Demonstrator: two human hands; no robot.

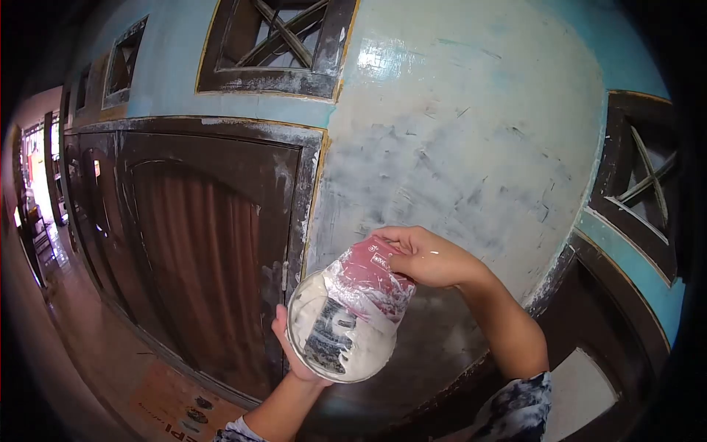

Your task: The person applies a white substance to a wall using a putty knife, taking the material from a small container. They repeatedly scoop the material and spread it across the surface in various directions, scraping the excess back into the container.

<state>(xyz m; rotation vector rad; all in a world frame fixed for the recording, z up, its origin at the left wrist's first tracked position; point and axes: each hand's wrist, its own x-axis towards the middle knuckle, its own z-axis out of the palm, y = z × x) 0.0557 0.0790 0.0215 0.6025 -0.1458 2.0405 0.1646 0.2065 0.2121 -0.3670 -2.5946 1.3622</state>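
Note:
My left hand (296, 359) grips a round pan-like lid (289, 324) from below and from its left side; most of the fingers are behind it. White putty (370, 355) coats much of the lid, with a dark scraped patch near the middle. My right hand (433, 256) pinches a red plastic putty spreader (366, 267) by its upper edge. White putty smears the spreader's lower part, which lies over the lid's upper right and touches the putty there. A white speck sits on the back of my right hand.
Ahead stands a wall (456, 147) with patchy grey-white filler over blue paint. A dark wooden door (276, 169) with a brown curtain (199, 236) is on the left. Another dark frame (633, 287) stands right. Printed cardboard (177, 401) lies on the floor (103, 339) at lower left.

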